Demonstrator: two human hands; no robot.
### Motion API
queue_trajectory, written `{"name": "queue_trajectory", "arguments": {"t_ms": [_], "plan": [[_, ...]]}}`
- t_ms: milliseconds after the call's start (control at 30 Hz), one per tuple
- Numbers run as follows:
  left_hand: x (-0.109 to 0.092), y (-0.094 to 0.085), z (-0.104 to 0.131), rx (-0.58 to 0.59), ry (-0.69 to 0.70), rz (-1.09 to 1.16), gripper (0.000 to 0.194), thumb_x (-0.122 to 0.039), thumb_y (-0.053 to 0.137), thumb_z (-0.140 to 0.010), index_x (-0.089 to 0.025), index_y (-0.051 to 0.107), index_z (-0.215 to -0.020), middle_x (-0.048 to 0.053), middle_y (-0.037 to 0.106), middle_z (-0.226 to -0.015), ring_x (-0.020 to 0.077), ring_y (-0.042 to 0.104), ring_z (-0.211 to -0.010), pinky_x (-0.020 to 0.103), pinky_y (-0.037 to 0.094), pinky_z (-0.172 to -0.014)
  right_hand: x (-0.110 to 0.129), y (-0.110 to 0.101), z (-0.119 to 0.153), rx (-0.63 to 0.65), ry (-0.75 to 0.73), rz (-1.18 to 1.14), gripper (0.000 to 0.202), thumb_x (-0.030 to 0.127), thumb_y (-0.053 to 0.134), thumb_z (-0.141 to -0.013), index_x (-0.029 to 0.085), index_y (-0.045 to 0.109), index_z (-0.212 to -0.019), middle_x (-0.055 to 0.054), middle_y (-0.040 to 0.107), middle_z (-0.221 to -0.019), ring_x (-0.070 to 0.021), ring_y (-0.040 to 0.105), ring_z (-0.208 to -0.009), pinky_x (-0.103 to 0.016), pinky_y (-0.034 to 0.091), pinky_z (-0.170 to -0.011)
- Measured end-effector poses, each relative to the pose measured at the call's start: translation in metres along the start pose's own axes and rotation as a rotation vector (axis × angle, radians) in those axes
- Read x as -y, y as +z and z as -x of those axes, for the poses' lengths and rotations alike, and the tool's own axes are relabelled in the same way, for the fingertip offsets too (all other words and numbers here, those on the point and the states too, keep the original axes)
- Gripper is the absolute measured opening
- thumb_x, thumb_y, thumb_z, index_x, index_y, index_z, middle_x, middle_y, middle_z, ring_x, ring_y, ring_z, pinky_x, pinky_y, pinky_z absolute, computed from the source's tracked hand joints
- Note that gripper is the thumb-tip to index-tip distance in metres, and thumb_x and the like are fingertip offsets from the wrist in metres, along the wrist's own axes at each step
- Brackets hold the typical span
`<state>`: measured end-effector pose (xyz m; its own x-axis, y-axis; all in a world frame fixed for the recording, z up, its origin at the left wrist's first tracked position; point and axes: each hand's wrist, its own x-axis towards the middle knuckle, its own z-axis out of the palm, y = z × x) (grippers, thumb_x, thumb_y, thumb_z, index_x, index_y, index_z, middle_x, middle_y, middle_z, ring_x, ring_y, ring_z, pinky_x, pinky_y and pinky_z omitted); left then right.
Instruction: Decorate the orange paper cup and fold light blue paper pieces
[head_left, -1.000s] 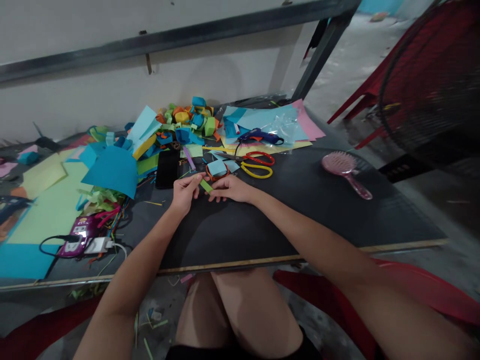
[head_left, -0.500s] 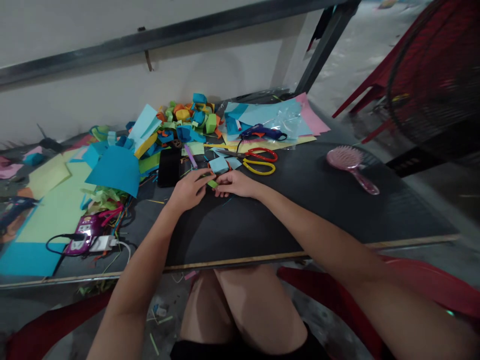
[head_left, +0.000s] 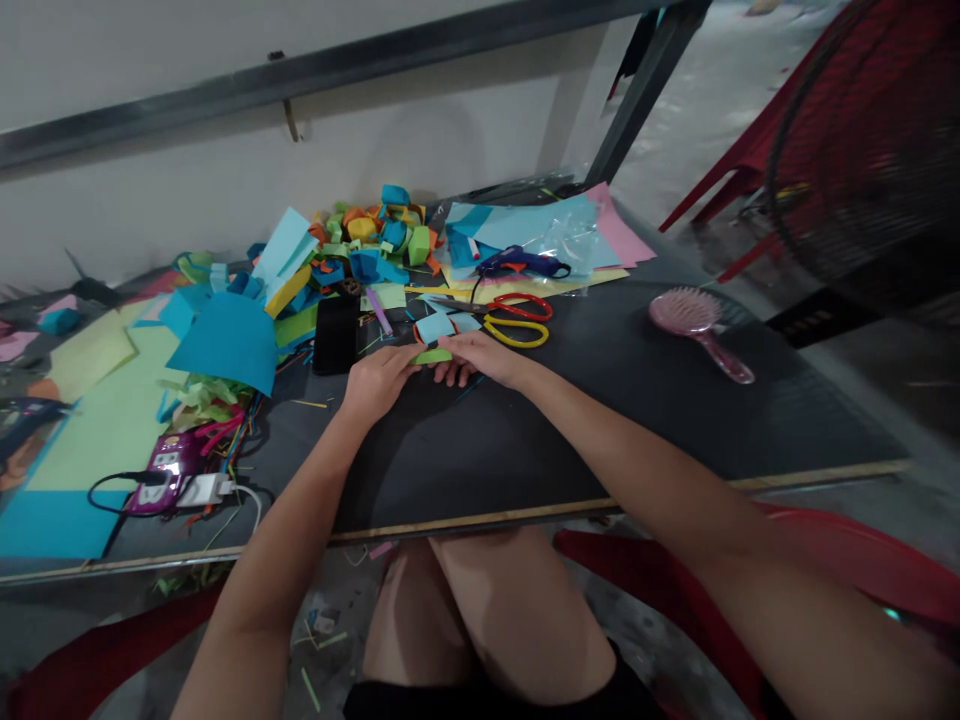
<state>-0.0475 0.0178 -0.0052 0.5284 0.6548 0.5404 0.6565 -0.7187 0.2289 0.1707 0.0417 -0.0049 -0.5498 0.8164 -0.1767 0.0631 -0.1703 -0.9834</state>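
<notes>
A small green paper piece (head_left: 433, 356) is pinched at its left end by my left hand (head_left: 382, 380) and at its right end by my right hand (head_left: 484, 358). Both hands are just above the dark tabletop, the thumb and index finger of the right one closed on the paper, its other fingers curled below. Right behind the fingers lies a light blue folded paper piece (head_left: 435, 328). Scissors with one red and one yellow handle (head_left: 517, 335) rest behind my right hand. A black phone (head_left: 337, 335) and a purple stick (head_left: 379, 312) are beyond my left hand.
Folded paper shapes (head_left: 364, 228) are heaped at the back. A blue glue gun (head_left: 525, 262) lies on paper sheets. The pink hairbrush (head_left: 694, 318) is at the right, near a fan (head_left: 877, 150). A purple power strip (head_left: 166, 470) with cables sits at the left.
The green paper has turned from a slant to nearly level between my fingers. My left fingers have drawn together on it, and my right hand has shifted slightly.
</notes>
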Motion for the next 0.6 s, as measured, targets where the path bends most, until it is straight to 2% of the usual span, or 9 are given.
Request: {"name": "queue_trajectory", "arguments": {"t_ms": [200, 333, 467, 600], "plan": [[-0.0013, 0.0009, 0.0007, -0.045, -0.015, 0.040, 0.027, -0.027, 0.051, -0.095, -0.019, 0.065, -0.117, 0.009, 0.073, -0.104, 0.0175, 0.069, -0.096, 0.030, 0.055, -0.084, -0.0004, -0.0009, -0.0018, -0.032, 0.030, -0.050, 0.052, 0.062, 0.059, -0.084, 0.012, 0.072, -0.084, -0.009, 0.073, -0.070, -0.0107, 0.062, -0.051, -0.018, 0.048, -0.043], [-0.0008, 0.0026, 0.0012, -0.031, -0.055, 0.068, 0.027, -0.027, 0.051, -0.095, -0.020, 0.065, -0.117, 0.009, 0.073, -0.106, 0.0178, 0.069, -0.099, 0.031, 0.054, -0.087, 0.0030, 0.0010, -0.0005, -0.041, 0.057, -0.066, 0.051, 0.061, 0.059, -0.085, 0.012, 0.071, -0.082, -0.010, 0.074, -0.070, -0.0103, 0.062, -0.051, -0.016, 0.047, -0.042], [0.0004, 0.0020, 0.0009, -0.031, -0.110, -0.032, 0.027, -0.028, 0.051, -0.095, -0.022, 0.066, -0.117, 0.007, 0.074, -0.110, 0.0195, 0.069, -0.101, 0.031, 0.052, -0.086, 0.0042, 0.0023, -0.0011, -0.062, 0.084, -0.062, 0.046, 0.055, 0.058, -0.088, 0.011, 0.071, -0.082, -0.009, 0.073, -0.068, -0.0102, 0.061, -0.049, -0.017, 0.046, -0.042], [0.0013, 0.0022, 0.0004, -0.036, -0.101, -0.083, 0.026, -0.029, 0.053, -0.094, -0.022, 0.067, -0.115, 0.007, 0.075, -0.108, 0.0210, 0.070, -0.099, 0.033, 0.050, -0.085, 0.0017, 0.0008, -0.0030, -0.072, 0.091, -0.049, 0.042, 0.051, 0.058, -0.090, 0.011, 0.070, -0.082, -0.009, 0.073, -0.068, -0.0104, 0.061, -0.049, -0.018, 0.047, -0.043]]}}
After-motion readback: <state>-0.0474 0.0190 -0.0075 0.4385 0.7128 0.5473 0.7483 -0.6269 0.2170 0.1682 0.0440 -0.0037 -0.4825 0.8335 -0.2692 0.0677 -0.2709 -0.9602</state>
